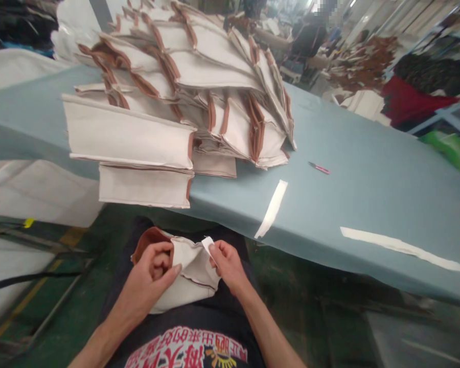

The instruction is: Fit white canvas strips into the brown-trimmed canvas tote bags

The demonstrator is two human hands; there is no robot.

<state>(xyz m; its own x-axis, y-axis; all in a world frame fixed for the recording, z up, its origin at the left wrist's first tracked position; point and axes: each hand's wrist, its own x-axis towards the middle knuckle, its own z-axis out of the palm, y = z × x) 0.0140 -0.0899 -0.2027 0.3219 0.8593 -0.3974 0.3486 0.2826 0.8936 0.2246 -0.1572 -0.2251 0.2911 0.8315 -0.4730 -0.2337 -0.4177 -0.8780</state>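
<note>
On my lap lies a cream fabric piece (193,283) with brown trim, its seam edge facing up. My left hand (155,266) grips the piece near its brown end, thumb on top and fingers curled round the edge. Between the thumb and fingers of my right hand (228,263) is a small white tab (207,244), right at the fabric's seam. Whether the tab is attached to the fabric I cannot tell. The underside of the piece is hidden against my dark clothes.
A big pile of similar cream pieces (214,56) with brown edges covers the table's (360,168) left part, some overhanging the front edge. To the right lie a small pink-handled tool (320,167) and two white strips (272,209). Metal bars (57,306) stand at lower left.
</note>
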